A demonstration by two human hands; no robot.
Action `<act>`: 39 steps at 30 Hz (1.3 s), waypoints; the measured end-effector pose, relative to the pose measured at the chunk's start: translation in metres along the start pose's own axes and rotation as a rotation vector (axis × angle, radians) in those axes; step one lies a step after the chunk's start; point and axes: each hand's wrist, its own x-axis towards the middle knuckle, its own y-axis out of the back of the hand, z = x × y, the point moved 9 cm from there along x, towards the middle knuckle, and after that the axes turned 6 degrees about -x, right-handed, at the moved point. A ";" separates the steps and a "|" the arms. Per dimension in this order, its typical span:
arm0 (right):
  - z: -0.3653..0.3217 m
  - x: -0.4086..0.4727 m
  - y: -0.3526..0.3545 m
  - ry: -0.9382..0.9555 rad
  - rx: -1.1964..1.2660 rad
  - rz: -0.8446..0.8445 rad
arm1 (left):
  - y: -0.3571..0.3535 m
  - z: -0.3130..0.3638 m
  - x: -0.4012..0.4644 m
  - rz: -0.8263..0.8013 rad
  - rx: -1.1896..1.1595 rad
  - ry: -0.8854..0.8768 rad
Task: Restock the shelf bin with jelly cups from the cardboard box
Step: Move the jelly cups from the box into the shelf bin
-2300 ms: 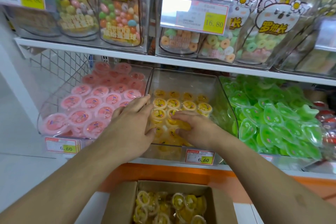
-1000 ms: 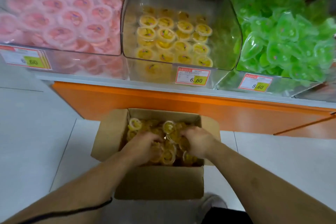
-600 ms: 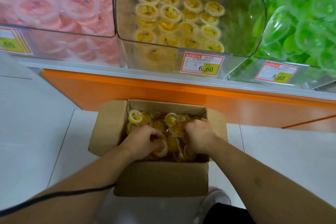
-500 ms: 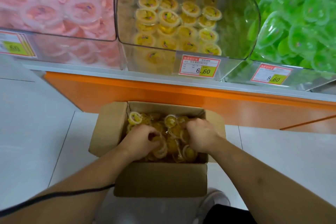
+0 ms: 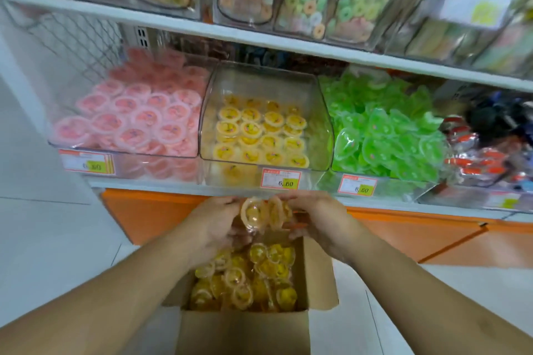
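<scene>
While both hands are up above the cardboard box, I see them holding a bunch of yellow jelly cups between them. My left hand is curled around the left side of the bunch. My right hand is curled around the right side. The bunch sits in front of the orange shelf base, just under the shelf edge. It is a bit blurry, so I cannot count the cups.

More yellow cups fill the box on the floor below my hands.

Up on the shelf, the clear middle bin has yellow cups lying flat in rows on its bottom, with lots of room on top. A price tag is stuck on its front. To its left is a bin heaped with pink cups. To its right is a heap of green jelly packs. Bags of candy stand on the shelf above.
</scene>
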 end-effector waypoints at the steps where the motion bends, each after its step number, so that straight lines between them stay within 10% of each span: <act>1: -0.009 -0.010 -0.003 -0.013 0.105 -0.025 | -0.005 0.011 -0.009 -0.029 -0.030 -0.008; 11: -0.047 -0.053 -0.028 -0.049 0.522 -0.166 | -0.017 0.080 -0.068 -0.202 -0.230 -0.029; 31: -0.105 -0.018 -0.008 0.269 0.311 -0.045 | -0.017 0.136 -0.049 -0.086 0.469 -0.402; 39: -0.132 -0.039 0.022 0.405 -0.374 0.192 | -0.021 0.151 -0.049 0.017 0.649 -0.516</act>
